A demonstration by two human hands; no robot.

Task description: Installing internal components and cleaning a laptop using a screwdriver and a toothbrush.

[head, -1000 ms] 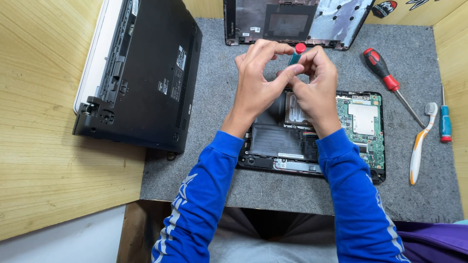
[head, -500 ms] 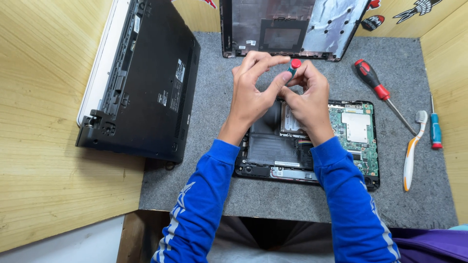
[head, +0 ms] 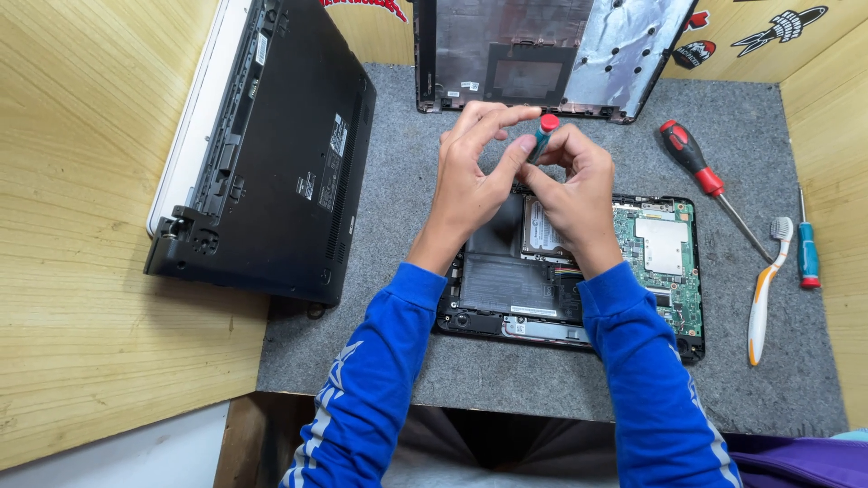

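Over the middle of a grey felt mat (head: 506, 380), both hands meet above an opened laptop base (head: 579, 271). The left hand (head: 470, 176) and the right hand (head: 570, 181) pinch a small teal screwdriver with a red cap (head: 542, 134) between their fingertips, so each grip is closed on the tool, which stands nearly upright just above the base. Inside the base a green circuit board (head: 665, 262) with a silver square shield lies to the right, and a silver drive with a white label shows partly under the right hand.

Left of the mat a closed black laptop (head: 280, 154) lies bottom up, with small white rectangular labels near its right edge. At the top of the mat a removed bottom cover (head: 551, 54) lies with its inside up, dull grey with a foil patch and a small white label at its lower left. Right of the base lie a red and black screwdriver (head: 701, 176), a white and orange toothbrush (head: 764, 289) and a small blue screwdriver (head: 806, 253).

Light wooden table (head: 81, 271) boards surround the mat, and red, black and white stickers sit on the wood along the top edge.
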